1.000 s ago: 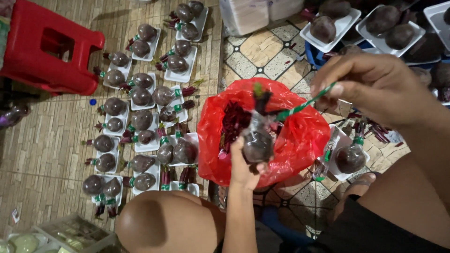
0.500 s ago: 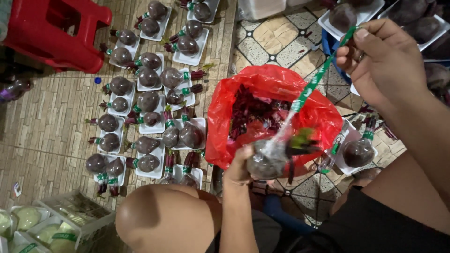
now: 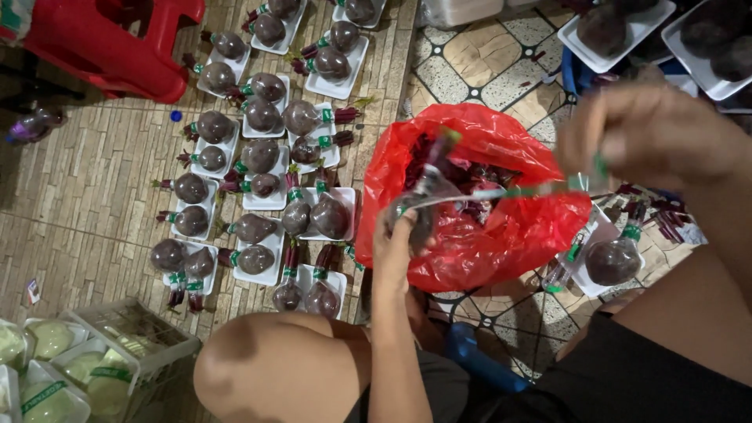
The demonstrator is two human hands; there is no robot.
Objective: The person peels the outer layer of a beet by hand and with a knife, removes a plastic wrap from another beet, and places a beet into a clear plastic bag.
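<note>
The left hand [image 3: 394, 249] is closing its fingers around a dark purple beetroot wrapped in clear plastic film [image 3: 423, 205], holding it up over the mouth of a crumpled red plastic bag [image 3: 501, 235] that is sitting on the patterned tile floor [image 3: 470, 55]. The right hand [image 3: 654, 133] is pinching a strip of green tape [image 3: 540, 190] between thumb and fingers; the strip is running taut from that hand across to the neck of the wrapped beetroot. The hand is blurred, so the exact finger placement is hard to make out. Inside the red bag, dark red stalk trimmings [image 3: 470, 176] are lying in a heap.

Just to the right of the bag, a wrapped beetroot with a green tape band [image 3: 613, 260] is resting on a white foam tray [image 3: 583, 276]. To the left, on the wood-patterned floor [image 3: 86, 196], many more white trays of wrapped beetroots [image 3: 258, 157] are lying in rows. A red plastic stool [image 3: 110, 39] is standing at the upper left, and a white wire basket holding trays of pale green vegetables [image 3: 70, 360] is sitting at the lower left. The person's bare knee [image 3: 274, 368] is showing at the bottom.
</note>
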